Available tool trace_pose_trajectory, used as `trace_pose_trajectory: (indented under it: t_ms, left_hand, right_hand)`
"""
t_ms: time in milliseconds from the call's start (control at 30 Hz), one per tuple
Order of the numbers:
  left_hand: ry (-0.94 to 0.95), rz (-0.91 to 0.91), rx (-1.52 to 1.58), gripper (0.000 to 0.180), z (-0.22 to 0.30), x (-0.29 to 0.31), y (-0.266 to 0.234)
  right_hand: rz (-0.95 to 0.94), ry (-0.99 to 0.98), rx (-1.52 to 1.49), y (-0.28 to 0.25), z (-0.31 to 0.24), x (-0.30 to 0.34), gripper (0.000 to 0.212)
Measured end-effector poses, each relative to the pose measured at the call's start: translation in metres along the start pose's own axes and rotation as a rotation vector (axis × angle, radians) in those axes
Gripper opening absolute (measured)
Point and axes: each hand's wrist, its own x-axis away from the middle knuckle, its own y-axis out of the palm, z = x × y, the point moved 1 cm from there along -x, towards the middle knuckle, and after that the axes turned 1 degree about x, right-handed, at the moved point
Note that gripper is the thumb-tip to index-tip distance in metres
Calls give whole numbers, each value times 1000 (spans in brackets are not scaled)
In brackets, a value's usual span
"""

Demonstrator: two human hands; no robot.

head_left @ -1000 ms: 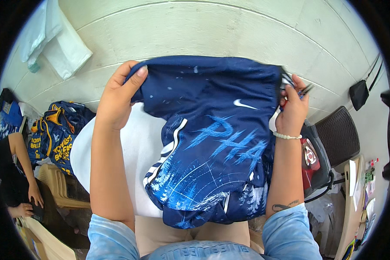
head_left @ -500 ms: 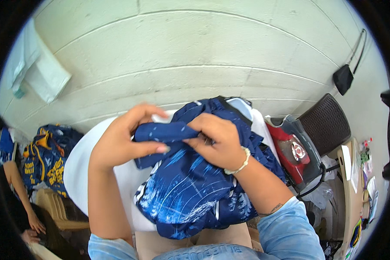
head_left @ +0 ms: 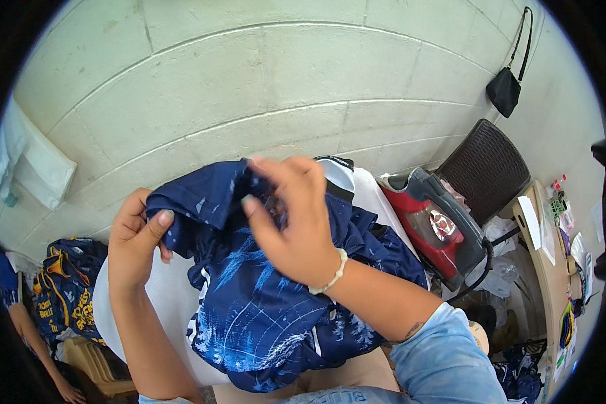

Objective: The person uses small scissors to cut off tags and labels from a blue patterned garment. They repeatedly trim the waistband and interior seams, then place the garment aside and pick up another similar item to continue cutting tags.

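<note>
A navy shirt (head_left: 249, 316) with a light-blue tree and line print lies bunched over the white ironing board (head_left: 165, 316) in front of me. My left hand (head_left: 135, 232) pinches the outer end of a plain navy part of it, thumb on top, and lifts that part off the board; it looks like a sleeve. Over the inner end of the raised part is my right hand (head_left: 293, 219), slightly smeared, with thumb and fingers spread. Its fingertips are close to the cloth edge; whether they touch it I cannot tell. A black-trimmed collar (head_left: 340, 176) shows at the far end.
On the right, a red and grey iron (head_left: 438, 225) stands beside the board, near a dark woven chair (head_left: 485, 168) and a cluttered table (head_left: 542, 269). Navy and yellow garments (head_left: 71, 286) are heaped at left, near another person's arm (head_left: 37, 337). A block wall (head_left: 249, 81) rises behind.
My left hand has moved left and regripped the navy part, which is now opened out wider and raised. My right hand has let go of the cloth and spread its fingers. The view has shifted.
</note>
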Motion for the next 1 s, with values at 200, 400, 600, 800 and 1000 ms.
trace_pose_trajectory:
  t_ms: [200, 400, 600, 800, 1000]
  left_hand:
    - [-104, -227, -85, 15, -1, 8, 26]
    - [-66, -164, -131, 16, 3, 4, 31]
    - [-27, -41, -169, 18, 1, 3, 31]
    - [26, -22, -257, 19, -5, -1, 37]
    - [25, 19, -168, 33, -1, 2, 42]
  right_hand:
    - [-391, -119, -222, 4, -9, 7, 48]
    - [-343, -17, -321, 2, -5, 7, 44]
    - [-327, -160, -279, 2, -3, 5, 38]
    - [-301, -130, -329, 1, -4, 5, 36]
    - [-412, -144, -307, 0, -9, 5, 38]
